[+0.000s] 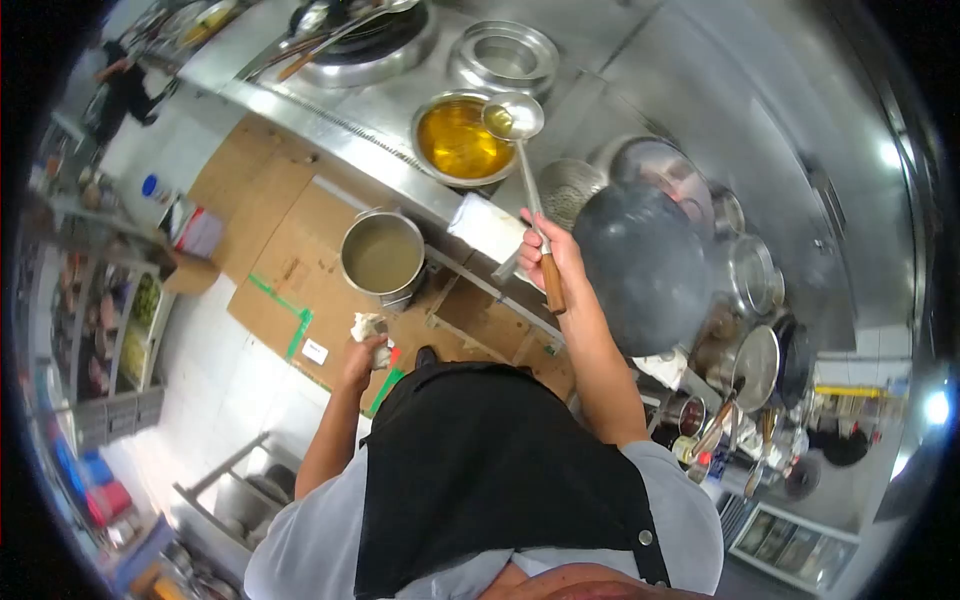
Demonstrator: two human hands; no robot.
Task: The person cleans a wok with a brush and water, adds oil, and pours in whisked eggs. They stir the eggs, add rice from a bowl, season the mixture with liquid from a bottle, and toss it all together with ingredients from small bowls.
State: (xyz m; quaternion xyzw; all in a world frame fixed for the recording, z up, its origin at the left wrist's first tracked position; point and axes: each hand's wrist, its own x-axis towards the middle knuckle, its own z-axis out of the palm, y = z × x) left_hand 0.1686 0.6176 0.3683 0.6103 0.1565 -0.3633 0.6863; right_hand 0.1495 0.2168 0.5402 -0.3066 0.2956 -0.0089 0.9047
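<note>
My right hand (553, 250) is closed around the long handle of a ladle (530, 180), whose lower grip is wooden. The ladle's bowl, with a little yellow liquid in it, is over the right rim of a metal basin (418, 165) of clear golden oil (465, 140). Down at my other side, my left hand (360, 362) grips a crumpled white cloth (370, 328). A large dark wok (640, 270) is just to the right of my right hand. Below the counter edge, a metal pot (350, 262) holds murky brownish liquid.
A white folded cloth (490, 228) lies at the counter's edge beside a perforated strainer (572, 190). Stacked metal rings (505, 55) and another wok (370, 45) are farther back. Cardboard (265, 200) covers the floor. A person (125, 90) stands at far left.
</note>
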